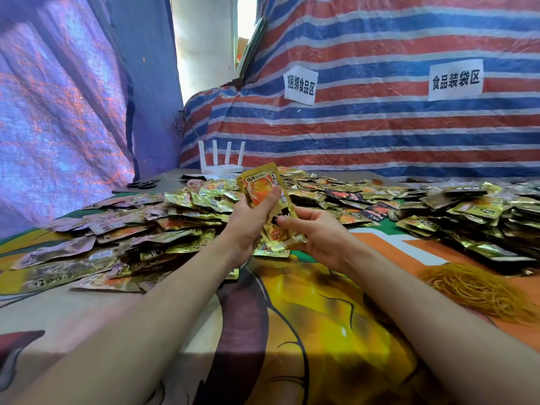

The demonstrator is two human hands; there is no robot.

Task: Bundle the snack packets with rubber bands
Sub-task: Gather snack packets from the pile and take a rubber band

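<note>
A small stack of gold and orange snack packets (261, 185) is held upright above the table's middle. My left hand (248, 222) grips the stack from the left, thumb across its front. My right hand (317, 238) holds the stack's lower end, with thumb and fingers curled round the packets. A heap of loose snack packets (181, 217) spreads across the table behind and to the left. A pile of yellow rubber bands (473, 289) lies at the right, apart from both hands. No band is visible on the held stack.
More packets (479, 220) are heaped at the right. A white router (220, 160) and black scissors (143, 185) sit at the table's back. A colourful printed cloth (315, 323) covers the table. Striped tarpaulin (380, 118) with paper signs hangs behind.
</note>
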